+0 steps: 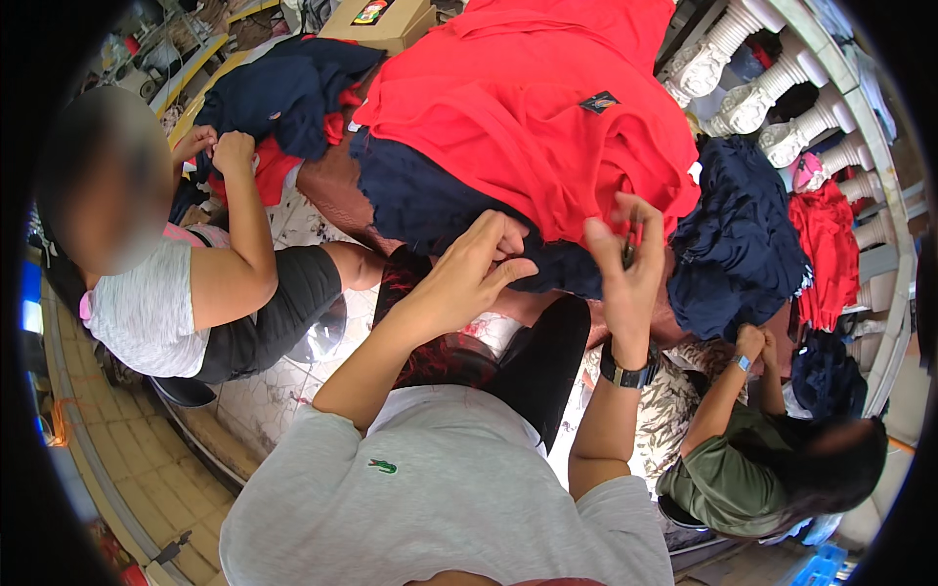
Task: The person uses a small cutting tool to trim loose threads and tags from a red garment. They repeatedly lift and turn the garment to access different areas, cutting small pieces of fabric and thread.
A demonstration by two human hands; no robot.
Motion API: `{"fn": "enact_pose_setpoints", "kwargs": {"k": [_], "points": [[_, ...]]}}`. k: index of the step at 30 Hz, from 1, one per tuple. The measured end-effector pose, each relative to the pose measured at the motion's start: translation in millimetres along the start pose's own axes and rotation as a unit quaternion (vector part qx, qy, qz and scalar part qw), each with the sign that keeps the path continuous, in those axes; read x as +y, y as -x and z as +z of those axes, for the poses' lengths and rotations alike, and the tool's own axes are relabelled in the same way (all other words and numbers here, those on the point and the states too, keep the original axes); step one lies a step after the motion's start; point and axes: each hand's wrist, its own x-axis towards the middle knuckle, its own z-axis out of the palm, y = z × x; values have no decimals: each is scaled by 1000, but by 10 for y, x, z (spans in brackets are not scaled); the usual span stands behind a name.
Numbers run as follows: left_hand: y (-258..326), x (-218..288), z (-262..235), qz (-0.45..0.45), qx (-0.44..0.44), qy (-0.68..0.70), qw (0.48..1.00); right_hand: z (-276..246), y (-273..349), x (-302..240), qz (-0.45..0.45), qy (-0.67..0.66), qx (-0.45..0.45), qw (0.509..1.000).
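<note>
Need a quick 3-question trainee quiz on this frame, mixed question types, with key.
1. True or false: the right hand wears a dark wristwatch.
2. The left hand rests on which garment? A) yellow towel B) navy garment C) white sheet
3. Fill in: the big garment on top of the pile is ___.

Key: 1 true; 2 B; 3 red. The right hand's fingers pinch something small and dark at the red garment's edge; it is too small to tell what.
</note>
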Motion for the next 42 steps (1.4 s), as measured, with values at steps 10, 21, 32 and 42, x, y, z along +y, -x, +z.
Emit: {"fn": "enact_pose_setpoints", "kwargs": {"k": [10,21,32,42], "points": [[-298,239,147,164,127,-14,978,95,-184,-123,12,-124,-40,991],[-468,370,200,256,321,-133,902,338,-314,-76,124,-287,12,950],[-620,132,98,122,217,91,964,382,-231,73,115,-320,-46,939],[-555,123,226,67,192,224,953,394,-201,156,118,-319,-25,940]]}}
